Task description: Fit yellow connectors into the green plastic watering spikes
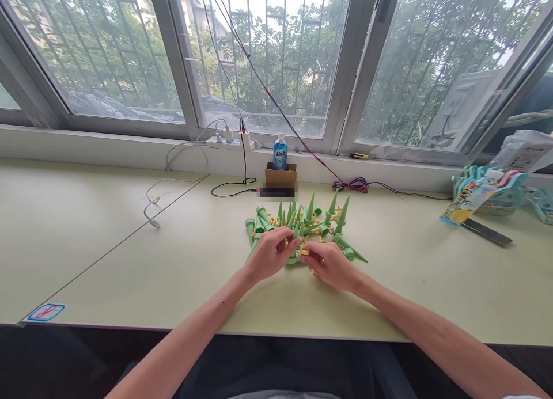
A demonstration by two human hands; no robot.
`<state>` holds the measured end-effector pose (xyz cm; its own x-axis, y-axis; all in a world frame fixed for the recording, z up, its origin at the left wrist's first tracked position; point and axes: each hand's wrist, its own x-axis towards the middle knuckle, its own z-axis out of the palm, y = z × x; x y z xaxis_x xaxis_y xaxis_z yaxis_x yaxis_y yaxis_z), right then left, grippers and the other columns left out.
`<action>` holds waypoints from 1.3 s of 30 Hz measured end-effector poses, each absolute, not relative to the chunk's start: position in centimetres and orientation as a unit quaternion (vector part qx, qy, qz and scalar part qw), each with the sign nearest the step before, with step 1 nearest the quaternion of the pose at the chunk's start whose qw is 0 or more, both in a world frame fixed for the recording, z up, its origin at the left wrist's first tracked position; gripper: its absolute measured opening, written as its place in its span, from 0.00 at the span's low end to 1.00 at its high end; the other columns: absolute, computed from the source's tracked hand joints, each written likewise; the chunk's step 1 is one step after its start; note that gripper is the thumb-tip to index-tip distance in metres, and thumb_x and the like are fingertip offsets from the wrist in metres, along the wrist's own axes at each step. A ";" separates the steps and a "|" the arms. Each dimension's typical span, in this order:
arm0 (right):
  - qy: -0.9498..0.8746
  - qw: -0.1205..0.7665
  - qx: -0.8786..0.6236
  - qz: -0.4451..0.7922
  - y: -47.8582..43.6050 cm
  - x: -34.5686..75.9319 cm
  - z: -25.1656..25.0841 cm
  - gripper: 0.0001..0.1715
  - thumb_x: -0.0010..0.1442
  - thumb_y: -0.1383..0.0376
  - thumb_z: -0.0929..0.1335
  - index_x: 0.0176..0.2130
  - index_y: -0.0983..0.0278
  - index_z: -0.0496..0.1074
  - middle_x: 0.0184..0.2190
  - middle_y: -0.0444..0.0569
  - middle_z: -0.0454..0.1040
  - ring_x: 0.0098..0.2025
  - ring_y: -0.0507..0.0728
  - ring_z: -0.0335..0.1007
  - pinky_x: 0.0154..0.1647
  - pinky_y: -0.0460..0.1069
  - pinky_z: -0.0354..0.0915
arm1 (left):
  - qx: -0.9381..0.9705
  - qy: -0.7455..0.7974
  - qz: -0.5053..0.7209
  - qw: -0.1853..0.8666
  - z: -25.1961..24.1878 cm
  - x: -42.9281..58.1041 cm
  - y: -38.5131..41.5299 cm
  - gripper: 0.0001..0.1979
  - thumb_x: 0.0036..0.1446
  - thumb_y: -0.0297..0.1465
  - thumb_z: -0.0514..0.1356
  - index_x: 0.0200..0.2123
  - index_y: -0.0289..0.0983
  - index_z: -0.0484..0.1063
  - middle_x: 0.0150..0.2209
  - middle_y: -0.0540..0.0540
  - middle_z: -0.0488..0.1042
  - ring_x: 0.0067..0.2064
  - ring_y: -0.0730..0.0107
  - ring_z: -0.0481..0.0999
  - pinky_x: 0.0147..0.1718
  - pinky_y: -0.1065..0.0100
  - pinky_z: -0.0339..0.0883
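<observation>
My left hand (272, 250) is closed around a green plastic plant-watering spike (296, 228), partly hidden by the fingers. Close beside it, the fingertips of my right hand (332, 263) pinch a small yellow plastic valve (303, 252) near the green part; whether the two pieces touch I cannot tell. Around and behind both hands spreads a pile of similar green spikes (342, 215), some standing point up, others lying on their sides. Small yellow valves (333, 217) are scattered among them.
The pale table (173, 272) has a seam at left. Behind the pile are a cardboard box (280, 176), a blue-labelled bottle (280, 152) and a dark device (277, 192). Coiled wires (352, 185) lie at the back. Right: a pouch (469, 202) and a phone-like slab (487, 232).
</observation>
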<state>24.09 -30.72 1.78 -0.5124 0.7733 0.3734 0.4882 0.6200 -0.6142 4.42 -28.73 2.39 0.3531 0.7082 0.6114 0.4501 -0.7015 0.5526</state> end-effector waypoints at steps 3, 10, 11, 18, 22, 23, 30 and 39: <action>-0.846 0.318 -0.370 0.214 -30.7 24.1 1.9 0.18 0.67 0.61 0.62 0.26 0.62 0.58 0.19 0.40 0.62 0.22 0.49 0.53 0.27 0.45 0.51 | 0.811 0.351 0.444 0.144 2.5 4.4 -28.8 0.15 0.63 0.35 0.55 0.25 0.37 0.59 0.23 0.54 0.59 0.23 0.78 0.58 0.23 0.74 0.55; -0.849 0.307 -0.370 0.217 -30.8 24.1 2.0 0.23 0.69 0.57 0.59 0.23 0.63 0.56 0.19 0.41 0.63 0.22 0.49 0.55 0.27 0.45 0.51 | 0.812 0.345 0.446 0.151 2.7 4.4 -28.9 0.15 0.63 0.34 0.55 0.25 0.37 0.59 0.23 0.54 0.59 0.23 0.78 0.58 0.23 0.75 0.55; -0.849 0.307 -0.370 0.217 -30.9 24.1 2.0 0.23 0.69 0.58 0.59 0.24 0.63 0.57 0.19 0.41 0.63 0.22 0.49 0.55 0.27 0.45 0.51 | 0.811 0.346 0.446 0.151 2.7 4.4 -28.9 0.15 0.63 0.34 0.55 0.25 0.37 0.58 0.23 0.54 0.59 0.23 0.78 0.58 0.23 0.75 0.55; -0.848 0.315 -0.361 0.226 -30.9 24.1 2.1 0.19 0.69 0.59 0.60 0.27 0.63 0.60 0.20 0.40 0.64 0.22 0.49 0.56 0.27 0.45 0.53 | 0.813 0.351 0.441 0.146 2.4 4.4 -28.7 0.14 0.63 0.35 0.55 0.25 0.37 0.60 0.23 0.54 0.60 0.24 0.78 0.59 0.23 0.74 0.55; -0.851 0.310 -0.362 0.220 -30.9 24.1 2.0 0.22 0.69 0.58 0.59 0.24 0.63 0.58 0.19 0.40 0.64 0.22 0.49 0.56 0.27 0.45 0.53 | 0.815 0.352 0.437 0.145 2.4 4.4 -28.8 0.15 0.63 0.35 0.55 0.25 0.37 0.60 0.23 0.54 0.60 0.24 0.77 0.59 0.23 0.74 0.55; -0.851 0.309 -0.364 0.219 -30.9 24.1 2.1 0.23 0.70 0.58 0.59 0.24 0.63 0.58 0.19 0.40 0.63 0.22 0.49 0.56 0.27 0.45 0.53 | 0.815 0.351 0.437 0.146 2.5 4.4 -28.8 0.15 0.63 0.35 0.55 0.25 0.37 0.60 0.23 0.53 0.60 0.24 0.77 0.59 0.23 0.74 0.55; -0.850 0.302 -0.367 0.225 -31.0 24.1 2.3 0.28 0.70 0.55 0.57 0.22 0.63 0.58 0.18 0.41 0.62 0.21 0.49 0.56 0.27 0.45 0.53 | 0.817 0.347 0.437 0.146 2.5 4.3 -28.9 0.15 0.64 0.35 0.55 0.25 0.37 0.61 0.23 0.52 0.62 0.24 0.77 0.60 0.23 0.74 0.56; -0.860 0.289 -0.365 0.209 -30.9 24.3 2.1 0.30 0.71 0.54 0.56 0.21 0.64 0.58 0.18 0.41 0.61 0.22 0.48 0.56 0.28 0.45 0.52 | 0.833 0.318 0.433 0.133 2.6 4.1 -29.0 0.13 0.63 0.33 0.55 0.26 0.37 0.61 0.24 0.53 0.60 0.24 0.77 0.59 0.24 0.73 0.55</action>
